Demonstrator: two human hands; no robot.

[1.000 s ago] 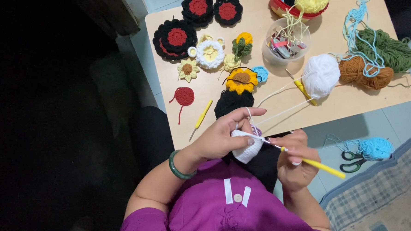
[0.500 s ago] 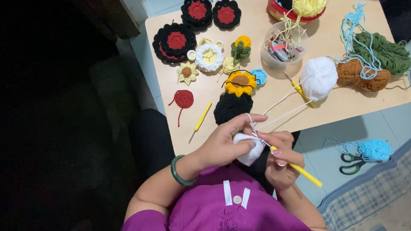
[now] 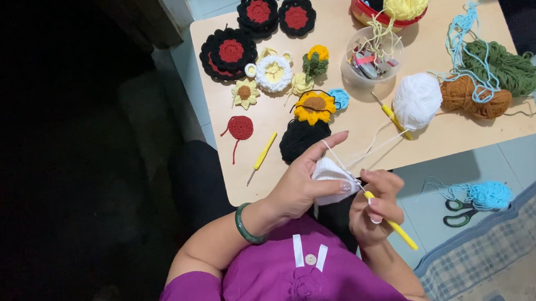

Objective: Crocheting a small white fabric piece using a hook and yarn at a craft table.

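My left hand [image 3: 302, 182] holds a small white crochet piece [image 3: 329, 173], with the white yarn strand running over its raised forefinger. My right hand [image 3: 376, 206] grips a yellow-handled crochet hook [image 3: 393, 224], its tip at the white piece. The strand leads up to a white yarn ball [image 3: 417, 100] on the low wooden table [image 3: 436, 140]. A green bangle [image 3: 245, 224] is on my left wrist. Both hands are just in front of the table's near edge, above my lap.
On the table lie black-and-red crochet rounds [image 3: 230, 51], a sunflower piece [image 3: 314, 106], a black yarn ball [image 3: 302, 137], a spare yellow hook [image 3: 262, 157], a clear bowl of clips [image 3: 371, 62], brown and green yarn [image 3: 488, 84]. Scissors [image 3: 460, 213] and blue yarn [image 3: 485, 195] lie on the floor.
My right hand has pulled the hook down and back toward my body, then shifted slightly again at the white piece. My left forefinger stays raised with the strand.
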